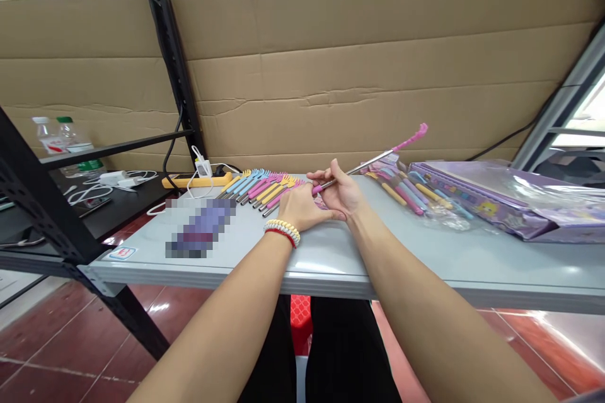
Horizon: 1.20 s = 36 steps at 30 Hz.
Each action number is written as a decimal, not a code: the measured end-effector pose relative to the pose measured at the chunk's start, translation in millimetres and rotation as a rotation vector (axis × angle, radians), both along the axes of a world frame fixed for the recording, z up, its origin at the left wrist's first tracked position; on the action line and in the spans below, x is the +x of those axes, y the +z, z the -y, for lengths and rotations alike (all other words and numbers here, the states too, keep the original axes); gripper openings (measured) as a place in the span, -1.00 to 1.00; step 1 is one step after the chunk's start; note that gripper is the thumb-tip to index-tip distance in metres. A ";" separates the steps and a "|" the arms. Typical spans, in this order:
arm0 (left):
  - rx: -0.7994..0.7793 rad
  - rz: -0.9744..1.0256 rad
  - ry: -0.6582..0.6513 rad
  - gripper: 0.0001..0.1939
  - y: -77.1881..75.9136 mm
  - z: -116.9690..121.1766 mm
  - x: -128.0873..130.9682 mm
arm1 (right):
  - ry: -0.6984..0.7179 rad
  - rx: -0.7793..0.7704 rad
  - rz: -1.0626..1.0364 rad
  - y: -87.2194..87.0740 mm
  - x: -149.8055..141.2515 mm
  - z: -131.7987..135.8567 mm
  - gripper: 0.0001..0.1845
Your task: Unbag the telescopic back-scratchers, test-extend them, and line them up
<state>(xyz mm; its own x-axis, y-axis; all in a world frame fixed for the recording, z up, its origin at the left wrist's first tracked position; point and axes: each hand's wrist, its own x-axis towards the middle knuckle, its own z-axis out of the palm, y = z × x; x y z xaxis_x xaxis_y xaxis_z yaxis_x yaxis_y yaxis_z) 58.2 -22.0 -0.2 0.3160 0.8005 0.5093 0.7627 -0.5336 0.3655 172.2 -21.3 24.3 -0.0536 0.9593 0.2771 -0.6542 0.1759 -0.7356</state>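
Observation:
My right hand [339,192] grips the pink handle of an extended telescopic rod [378,159]; its metal shaft slants up to the right and ends in a small pink hand-shaped tip [416,134]. My left hand [297,206], with a bead bracelet at the wrist, is closed against the handle's lower end, fingers pressed beside the right hand. Just behind both hands lies a row of several collapsed rods [262,187] with yellow, blue and pink tips, side by side on the grey table [331,258].
A clear bag of more coloured rods [406,192] lies right of my hands, beside purple flat packs in plastic [510,198]. A blurred purple patch [201,227] sits front left. Power strip and chargers [198,177] stand at the back; bottles [66,135] sit on a left shelf. Cardboard walls the rear.

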 end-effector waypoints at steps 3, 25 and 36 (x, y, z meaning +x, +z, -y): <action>0.014 0.028 -0.011 -0.10 0.6 1.3 -0.6 | 0.019 0.015 -0.005 0.5 -0.6 2.4 -0.34; -0.082 -0.121 0.060 -0.33 8.1 7.2 12.4 | -0.233 -0.269 -0.371 6.0 0.8 -4.1 -0.51; -0.149 -0.149 0.104 -0.25 11.2 5.7 21.1 | -0.502 -0.281 -0.415 5.5 18.3 -9.1 -0.53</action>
